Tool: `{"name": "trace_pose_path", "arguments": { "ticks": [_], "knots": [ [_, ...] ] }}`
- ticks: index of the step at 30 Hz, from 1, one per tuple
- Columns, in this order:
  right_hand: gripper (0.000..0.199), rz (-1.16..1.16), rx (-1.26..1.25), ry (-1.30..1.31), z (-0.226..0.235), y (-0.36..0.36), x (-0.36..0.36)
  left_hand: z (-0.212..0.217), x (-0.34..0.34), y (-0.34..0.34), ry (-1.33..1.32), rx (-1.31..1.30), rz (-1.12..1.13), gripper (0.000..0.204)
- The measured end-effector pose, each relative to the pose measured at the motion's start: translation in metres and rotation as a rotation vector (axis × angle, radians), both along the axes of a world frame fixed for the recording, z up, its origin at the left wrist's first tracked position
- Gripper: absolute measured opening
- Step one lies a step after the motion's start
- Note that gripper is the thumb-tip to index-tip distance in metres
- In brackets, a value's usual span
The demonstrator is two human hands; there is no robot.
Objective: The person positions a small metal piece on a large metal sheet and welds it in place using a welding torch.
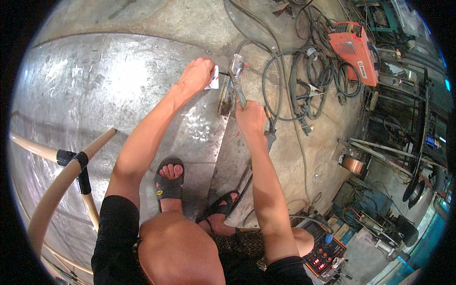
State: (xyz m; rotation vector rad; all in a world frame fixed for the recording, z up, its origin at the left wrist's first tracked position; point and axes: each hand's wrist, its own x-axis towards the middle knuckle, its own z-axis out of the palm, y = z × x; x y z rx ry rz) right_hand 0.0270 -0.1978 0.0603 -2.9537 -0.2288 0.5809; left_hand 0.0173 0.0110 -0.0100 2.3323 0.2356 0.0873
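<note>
Steel sheet (118,85), scratched and shiny, fills the floor from nine to twelve o'clock, and you crouch over its right edge in black sandals (169,183). Your left hand (197,75) reaches to twelve o'clock, fingers pinched around a small white card (214,78) with a blue and red mark, held just at the sheet's edge. Your right hand (251,118), just right of centre, is clenched on the handle of an electrode holder (236,71), whose metal head sits beside the card, close to a short metal piece (226,100) lying along the edge. Dark cable (285,80) loops across the concrete toward one o'clock, where an orange box-shaped welder (354,50) stands. At five o'clock, by your right knee, sits a dark control panel (325,249) with red lit digits and an orange rim.
</note>
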Motion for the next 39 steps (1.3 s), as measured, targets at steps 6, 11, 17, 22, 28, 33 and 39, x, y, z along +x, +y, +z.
{"name": "trace_pose_path", "arguments": {
  "ticks": [6, 11, 17, 22, 28, 33, 39],
  "knots": [
    [0.047, -0.131, 0.359, 0.09, 0.018, 0.006, -0.014, 0.004, 0.001, -0.003, -0.024, 0.035, -0.02, 0.012],
    [0.044, -0.008, 0.72, -0.146, 0.019, 0.016, -0.027, 0.003, 0.004, -0.001, -0.006, 0.041, -0.005, 0.013],
    [0.045, -0.088, 0.578, 0.044, 0.02, 0.022, -0.019, -0.002, 0.007, -0.001, -0.107, 0.095, -0.007, 0.013],
    [0.049, 0.047, 0.676, -0.15, 0.028, 0.027, -0.034, -0.001, 0.003, 0.0, -0.016, 0.034, -0.013, 0.013],
    [0.052, -0.074, 0.547, -0.066, 0.009, 0.019, -0.029, -0.004, 0.003, -0.003, -0.021, 0.058, -0.002, 0.012],
    [0.053, -0.033, 0.646, -0.039, 0.027, 0.028, -0.032, -0.005, 0.007, 0.002, -0.067, 0.037, -0.033, 0.012],
    [0.05, -0.153, 0.558, 0.043, 0.029, 0.021, -0.032, 0.011, 0.004, -0.001, -0.002, 0.015, -0.043, 0.011]
  ]
}}
